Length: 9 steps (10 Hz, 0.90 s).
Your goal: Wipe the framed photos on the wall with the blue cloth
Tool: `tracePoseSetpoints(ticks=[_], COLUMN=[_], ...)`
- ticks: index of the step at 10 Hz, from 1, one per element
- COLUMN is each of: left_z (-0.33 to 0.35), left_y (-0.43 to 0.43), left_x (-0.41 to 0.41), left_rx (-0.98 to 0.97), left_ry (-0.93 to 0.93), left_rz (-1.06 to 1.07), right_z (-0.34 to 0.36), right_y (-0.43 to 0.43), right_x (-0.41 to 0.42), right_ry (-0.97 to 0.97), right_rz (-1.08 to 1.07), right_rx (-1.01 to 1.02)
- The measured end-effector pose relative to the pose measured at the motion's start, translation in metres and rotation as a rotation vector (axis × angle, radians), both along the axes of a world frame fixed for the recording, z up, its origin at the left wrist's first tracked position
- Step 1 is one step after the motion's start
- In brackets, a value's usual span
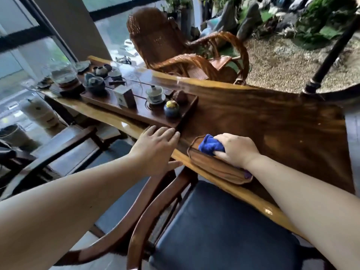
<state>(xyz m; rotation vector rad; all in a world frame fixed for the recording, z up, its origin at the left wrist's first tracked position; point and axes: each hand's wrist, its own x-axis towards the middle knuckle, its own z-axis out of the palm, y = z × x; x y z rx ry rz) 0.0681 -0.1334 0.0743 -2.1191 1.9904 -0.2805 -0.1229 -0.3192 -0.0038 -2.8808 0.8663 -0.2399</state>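
My right hand is closed around a bunched blue cloth, which pokes out to the left of my fingers. The hand and cloth rest on a brown leaf-shaped mat near the front edge of a long polished wooden table. My left hand lies flat with fingers spread on the table's front edge, holding nothing, beside the corner of a dark tea tray. No framed photos or wall with pictures are in view.
The tea tray carries a lidded cup, a small blue jar, a box and teapots. A dark-cushioned wooden chair stands below me. A wicker rocking chair sits behind the table, a black post at right.
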Motion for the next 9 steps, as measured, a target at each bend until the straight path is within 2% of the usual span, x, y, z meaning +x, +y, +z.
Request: tracePoseSetpoints(ticks=[2,4,6,8,9], left_z=[-0.051,-0.086,-0.115,-0.115,-0.099], left_y=[-0.03,-0.066,-0.086,-0.08,-0.069], left_x=[0.0,-0.004,-0.023,-0.023,-0.015], left_rx=[0.073,0.117,0.129,0.126,0.133], left_ry=[-0.008,0.008,0.015,0.012,-0.012], left_rz=[-0.02,-0.049,-0.11,-0.105,-0.058], right_z=[-0.058,-0.101,-0.148,-0.147,-0.125], right_y=[-0.032,-0.055,-0.054,-0.046,-0.042], right_x=[0.006,0.011,0.003,0.001,0.003], right_ry=[0.086,0.071,0.186,0.274,0.234], right_rz=[-0.039,-0.036,-0.075,-0.102,-0.054], right_rx=[0.012,0.019,0.015,0.147,0.073])
